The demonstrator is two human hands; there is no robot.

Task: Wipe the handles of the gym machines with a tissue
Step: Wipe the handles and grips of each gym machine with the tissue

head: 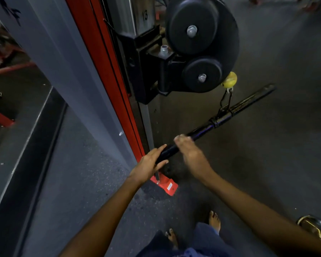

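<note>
The cable machine (107, 75) stands on the left with its red upright, and its two black pulley wheels (200, 43) are at the far middle of the view. Below them a yellow ball stopper (229, 79) and a carabiner (225, 101) carry the straight bar handle (220, 119), which runs slanted from far right down to near left above the dark floor (267, 154).

The left hand (148, 166) holds the near end of the bar — the fingers are only loosely curled around it, the thumb on top. The right hand (190, 152) is just beside it, farther along the bar, with its fingers curled over the bar from above. A pale bit shows at its fingertips; this may be the tissue, but it is blurred and I cannot tell for sure.

The step in hand seems to be wiping the near half of the bar. To do it well, the left hand should keep the bar steady, because it hangs freely, and the right hand should wrap fully around and slide along its length — also turning a little, so that the underside is cleaned too.
</note>
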